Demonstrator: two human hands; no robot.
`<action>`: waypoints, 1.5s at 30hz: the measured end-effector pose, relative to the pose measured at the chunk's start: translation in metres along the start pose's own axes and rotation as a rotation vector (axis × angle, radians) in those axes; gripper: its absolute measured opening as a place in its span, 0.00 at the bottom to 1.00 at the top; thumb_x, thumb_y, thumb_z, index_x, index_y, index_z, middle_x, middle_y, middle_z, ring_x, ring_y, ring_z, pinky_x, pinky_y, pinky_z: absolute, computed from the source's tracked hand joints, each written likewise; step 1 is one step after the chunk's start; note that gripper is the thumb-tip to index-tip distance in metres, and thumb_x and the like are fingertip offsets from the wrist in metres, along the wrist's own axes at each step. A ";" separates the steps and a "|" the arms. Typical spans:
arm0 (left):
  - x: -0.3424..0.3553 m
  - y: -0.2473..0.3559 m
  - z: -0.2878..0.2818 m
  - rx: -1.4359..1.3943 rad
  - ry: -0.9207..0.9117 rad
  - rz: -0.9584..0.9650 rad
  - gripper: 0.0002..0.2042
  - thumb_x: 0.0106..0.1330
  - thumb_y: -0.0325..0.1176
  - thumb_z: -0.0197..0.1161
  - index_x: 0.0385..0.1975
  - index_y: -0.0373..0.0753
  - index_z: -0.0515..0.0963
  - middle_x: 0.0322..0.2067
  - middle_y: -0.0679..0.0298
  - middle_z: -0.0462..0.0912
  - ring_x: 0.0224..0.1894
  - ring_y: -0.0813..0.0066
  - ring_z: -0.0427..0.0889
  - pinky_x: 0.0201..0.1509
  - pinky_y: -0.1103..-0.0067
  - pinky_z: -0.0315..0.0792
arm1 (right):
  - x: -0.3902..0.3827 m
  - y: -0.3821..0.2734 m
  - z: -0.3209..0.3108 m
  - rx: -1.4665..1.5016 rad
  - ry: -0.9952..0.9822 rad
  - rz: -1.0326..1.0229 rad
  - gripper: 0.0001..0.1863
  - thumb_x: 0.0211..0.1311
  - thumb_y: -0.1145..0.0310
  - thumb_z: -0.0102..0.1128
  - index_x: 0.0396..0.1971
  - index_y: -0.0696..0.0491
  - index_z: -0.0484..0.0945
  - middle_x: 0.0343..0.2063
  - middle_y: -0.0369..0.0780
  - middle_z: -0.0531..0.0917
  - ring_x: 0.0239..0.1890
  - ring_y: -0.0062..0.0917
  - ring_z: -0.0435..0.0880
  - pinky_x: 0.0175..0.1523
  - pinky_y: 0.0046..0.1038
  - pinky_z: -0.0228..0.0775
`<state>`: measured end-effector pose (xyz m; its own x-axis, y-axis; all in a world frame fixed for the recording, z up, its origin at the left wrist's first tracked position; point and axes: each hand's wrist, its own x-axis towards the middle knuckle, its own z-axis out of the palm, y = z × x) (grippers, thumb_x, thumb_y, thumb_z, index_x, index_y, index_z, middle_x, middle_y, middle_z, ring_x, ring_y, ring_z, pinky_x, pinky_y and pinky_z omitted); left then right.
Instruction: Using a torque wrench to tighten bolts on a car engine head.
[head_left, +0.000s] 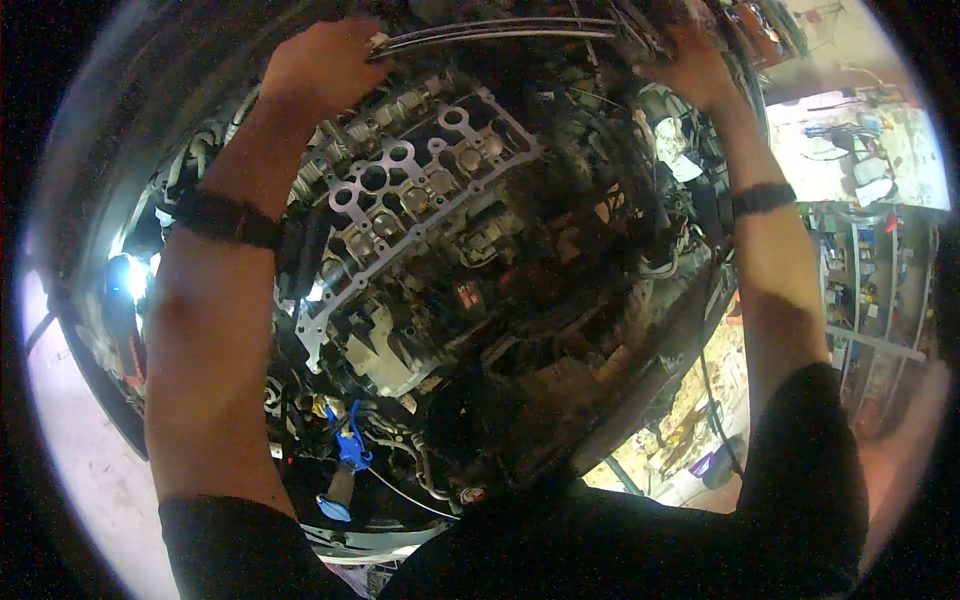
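At the far left of the engine bay, my left hand (325,65) has its fingers closed at the left end of some thin, shiny metal rods (500,34). These run across the back toward my right hand (700,72). That hand reaches into shadow beyond their right end, and its fingertips are too dark to make out. Between my arms lies an opened engine with a bare cylinder head (425,205), its pale metal edge and round openings exposed. A camshaft-like row of metal parts (375,125) sits along its far side.
A blue plastic part (350,440) and hoses (415,455) are at the near left. A bright lamp (130,278) shines beside my left forearm. To the right stand a littered bench (860,150) and shelving (865,280) with small items. Dark bodywork surrounds the bay.
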<state>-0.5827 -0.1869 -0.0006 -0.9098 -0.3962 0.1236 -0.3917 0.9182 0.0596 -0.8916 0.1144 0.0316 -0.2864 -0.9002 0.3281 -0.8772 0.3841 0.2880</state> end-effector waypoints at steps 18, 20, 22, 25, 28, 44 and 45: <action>-0.021 -0.002 -0.007 0.024 -0.032 0.082 0.13 0.53 0.36 0.59 0.40 0.47 0.80 0.37 0.60 0.83 0.44 0.56 0.81 0.46 0.61 0.77 | -0.108 -0.113 -0.167 0.066 -0.517 0.463 0.24 0.46 0.49 0.68 0.34 0.54 0.77 0.29 0.50 0.81 0.36 0.46 0.80 0.40 0.41 0.70; -0.026 0.003 -0.001 0.126 0.063 0.035 0.13 0.54 0.34 0.60 0.40 0.48 0.80 0.39 0.61 0.82 0.47 0.56 0.80 0.47 0.61 0.77 | -0.111 -0.114 -0.172 0.056 -0.510 0.412 0.25 0.44 0.49 0.68 0.34 0.54 0.77 0.25 0.49 0.81 0.33 0.47 0.81 0.39 0.43 0.71; -0.033 0.000 -0.003 0.150 0.111 -0.038 0.13 0.55 0.34 0.60 0.41 0.47 0.80 0.40 0.61 0.81 0.50 0.56 0.78 0.48 0.61 0.76 | -0.112 -0.128 -0.183 0.095 -0.589 0.414 0.27 0.42 0.47 0.68 0.32 0.55 0.76 0.26 0.50 0.81 0.33 0.48 0.81 0.39 0.45 0.72; -0.042 -0.009 -0.001 0.058 0.062 -0.090 0.13 0.55 0.33 0.61 0.41 0.46 0.80 0.40 0.60 0.80 0.51 0.54 0.77 0.50 0.61 0.76 | -0.131 -0.132 -0.187 0.251 -0.580 0.326 0.28 0.40 0.47 0.68 0.33 0.55 0.77 0.23 0.50 0.80 0.30 0.50 0.81 0.37 0.45 0.72; -0.036 -0.024 0.004 0.017 -0.037 -0.042 0.13 0.55 0.32 0.62 0.41 0.44 0.79 0.41 0.56 0.80 0.49 0.52 0.79 0.52 0.62 0.76 | -0.088 -0.102 -0.171 0.448 -0.911 0.236 0.26 0.45 0.45 0.68 0.30 0.55 0.76 0.19 0.44 0.79 0.22 0.38 0.80 0.29 0.37 0.71; -0.028 -0.025 0.007 -0.129 0.072 0.065 0.14 0.53 0.30 0.65 0.41 0.39 0.80 0.42 0.51 0.79 0.48 0.48 0.77 0.54 0.61 0.72 | -0.134 -0.093 -0.139 2.375 -1.135 0.786 0.12 0.64 0.70 0.57 0.40 0.64 0.71 0.14 0.30 0.66 0.13 0.12 0.60 0.18 0.17 0.48; -0.028 -0.028 0.009 -0.131 0.073 0.070 0.15 0.52 0.29 0.65 0.42 0.39 0.80 0.43 0.51 0.79 0.49 0.48 0.77 0.54 0.61 0.72 | -0.135 -0.098 -0.142 2.358 -1.098 0.784 0.12 0.64 0.71 0.57 0.40 0.65 0.72 0.14 0.31 0.66 0.12 0.12 0.60 0.18 0.18 0.48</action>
<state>-0.5471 -0.2017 -0.0143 -0.9198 -0.3354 0.2037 -0.3025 0.9367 0.1766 -0.7124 0.2277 0.0871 0.0838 -0.8201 -0.5661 0.6993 0.4531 -0.5529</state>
